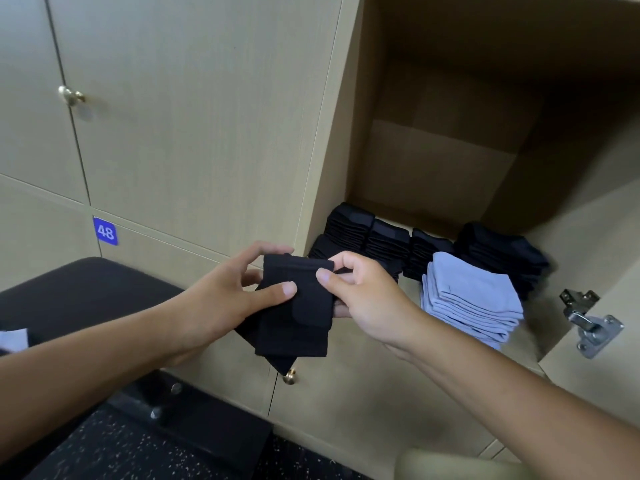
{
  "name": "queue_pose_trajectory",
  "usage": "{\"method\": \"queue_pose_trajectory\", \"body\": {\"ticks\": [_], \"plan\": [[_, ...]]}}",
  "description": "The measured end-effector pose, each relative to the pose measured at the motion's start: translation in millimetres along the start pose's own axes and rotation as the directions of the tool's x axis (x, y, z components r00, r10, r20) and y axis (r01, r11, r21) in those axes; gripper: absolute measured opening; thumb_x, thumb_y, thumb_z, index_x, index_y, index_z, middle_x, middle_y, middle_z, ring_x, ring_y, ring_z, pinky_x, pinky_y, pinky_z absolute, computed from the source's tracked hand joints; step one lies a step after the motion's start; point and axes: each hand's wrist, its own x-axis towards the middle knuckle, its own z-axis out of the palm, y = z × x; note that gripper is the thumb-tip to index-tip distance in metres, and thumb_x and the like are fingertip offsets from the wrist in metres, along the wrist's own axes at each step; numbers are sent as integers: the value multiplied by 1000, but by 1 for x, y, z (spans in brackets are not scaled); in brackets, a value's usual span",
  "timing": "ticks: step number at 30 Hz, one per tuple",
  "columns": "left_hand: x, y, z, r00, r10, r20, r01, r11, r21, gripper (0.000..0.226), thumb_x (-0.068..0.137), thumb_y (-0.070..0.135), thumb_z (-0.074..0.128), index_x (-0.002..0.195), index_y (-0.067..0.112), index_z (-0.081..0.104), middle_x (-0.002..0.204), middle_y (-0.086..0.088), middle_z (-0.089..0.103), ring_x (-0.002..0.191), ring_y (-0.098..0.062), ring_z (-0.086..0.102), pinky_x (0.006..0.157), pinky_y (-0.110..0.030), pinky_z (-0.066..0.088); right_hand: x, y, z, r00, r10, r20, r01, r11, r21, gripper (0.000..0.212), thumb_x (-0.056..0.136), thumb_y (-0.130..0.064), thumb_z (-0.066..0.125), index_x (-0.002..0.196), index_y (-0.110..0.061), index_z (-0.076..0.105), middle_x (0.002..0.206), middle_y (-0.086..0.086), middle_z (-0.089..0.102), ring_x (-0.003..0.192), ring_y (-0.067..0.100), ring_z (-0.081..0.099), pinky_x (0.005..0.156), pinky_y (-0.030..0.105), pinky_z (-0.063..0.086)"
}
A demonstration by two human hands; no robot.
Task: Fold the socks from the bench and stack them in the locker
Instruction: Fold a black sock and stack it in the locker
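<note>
One folded black sock (294, 306) held in mid-air in front of the locker (450, 150), just below its open front. Inside on the locker floor: four stacks of black socks (388, 244) in a row along the back, a fifth lower black pile at far left partly hidden by the held sock, exact count unclear. One stack of light blue socks (471, 299) in front, touching the black row. Black padded worktop (86, 289) at lower left, with a scrap of light fabric (14, 339) on its left edge. Closed locker doors with two brass knobs (71, 95), one blue "48" tag (105, 231), one metal hinge (588, 323) at right. Left hand (221, 299) pinches the sock's left side, thumb on top. Right hand (360, 299) pinches its upper right corner, fingers curled behind.
</note>
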Motion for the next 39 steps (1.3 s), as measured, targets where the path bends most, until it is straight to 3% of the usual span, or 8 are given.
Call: {"method": "queue_pose_trajectory", "body": {"ticks": [4, 7, 10, 14, 23, 27, 33, 39], "plan": [[-3, 2, 1, 999, 4, 32, -5, 1000, 24, 43, 86, 23, 76, 124, 39, 63, 113, -13, 74, 98, -31, 76, 84, -42, 63, 2, 1, -4, 998, 63, -25, -60, 994, 95, 22, 107, -25, 48, 107, -4, 55, 109, 25, 71, 94, 36, 72, 90, 56, 58], [-2, 1, 2, 1000, -13, 9, 13, 999, 32, 47, 82, 22, 81, 123, 37, 64, 109, -14, 74, 95, -32, 76, 81, -40, 63, 3, 2, -6, 995, 94, -38, -88, 985, 152, 24, 108, -28, 45, 100, -6, 50, 116, 31, 66, 98, 41, 71, 87, 53, 60], [-1, -1, 4, 998, -23, -66, 24, 999, 21, 44, 82, 16, 81, 119, 33, 66, 104, -15, 75, 90, -33, 77, 71, -36, 63, 1, 0, -6, 994, 87, -70, -76, 987, 142, 30, 107, -30, 49, 109, -1, 57, 104, 17, 75, 89, 27, 74, 84, 42, 63], [-2, -3, 5, 987, -30, -159, 35, 999, 24, 42, 83, 14, 81, 118, 29, 64, 102, -12, 76, 87, -32, 77, 73, -41, 61, -1, -4, -11, 997, 21, -72, -13, 993, 114, 22, 98, -32, 65, 115, -17, 64, 103, 2, 77, 90, 11, 74, 88, 31, 61], [5, -1, 6, 960, -5, -280, 5, 1000, -1, 39, 73, 26, 86, 108, 29, 69, 97, -24, 73, 86, -41, 75, 78, -52, 60, 4, -5, -18, 993, 48, -108, -30, 986, 162, 31, 92, -4, 70, 119, -16, 60, 104, 13, 75, 93, 26, 75, 82, 34, 63], [13, -3, 8, 963, -6, -270, 4, 1000, -9, 35, 78, 17, 85, 108, 25, 69, 89, -17, 75, 77, -38, 75, 58, -39, 60, 11, -6, -39, 966, 79, -244, -22, 973, 229, 38, 93, -5, 69, 123, -23, 53, 105, 7, 72, 90, 18, 73, 73, 28, 62], [31, -13, 18, 986, 61, -156, -12, 954, 300, 34, 79, 19, 88, 97, 40, 68, 88, -2, 70, 64, -22, 72, 50, -34, 59, 34, 3, -87, 867, 37, -496, 33, 991, 132, 15, 96, -7, 65, 103, -20, 66, 102, 7, 70, 85, 24, 59, 79, 37, 53], [50, -19, 20, 994, 77, -83, -32, 895, 446, 35, 78, 28, 88, 96, 47, 65, 93, 1, 68, 70, -18, 69, 58, -34, 62, 74, 18, -132, 814, 118, -568, -2, 980, 200, 24, 96, 1, 64, 103, -20, 73, 108, 7, 70, 103, 24, 69, 98, 42, 57]]}}
